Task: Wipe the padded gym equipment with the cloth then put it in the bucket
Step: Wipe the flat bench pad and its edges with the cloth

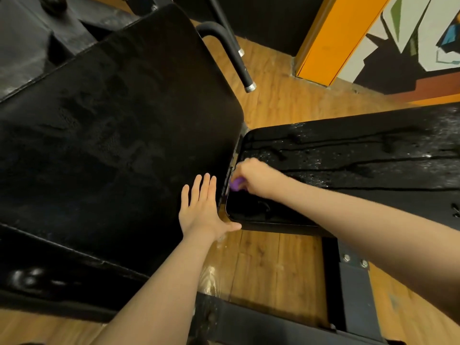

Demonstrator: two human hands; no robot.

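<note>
- I see two black pads: one big back pad (119,135) on my left and one seat pad (361,165) on my right, with a thin gap between them
- My left hand (201,210) lies flat on the big back pad near its right edge, fingers straight and spread wide, thumb reaching out to the corner of the seat pad
- My right hand (256,176) is curled around one purple cloth (236,184) and holds it at the near-left end of the seat pad, right by the gap
- Only a small bit of the cloth peeks out from under my fingers
- The seat pad looks wet, with drops and long streaks across it
- I see two black handle bars (236,48) with silver tips behind the big pad
- Under it all is a wood floor (268,265), and one orange post (333,38) stands at the back
- I cannot see a bucket
</note>
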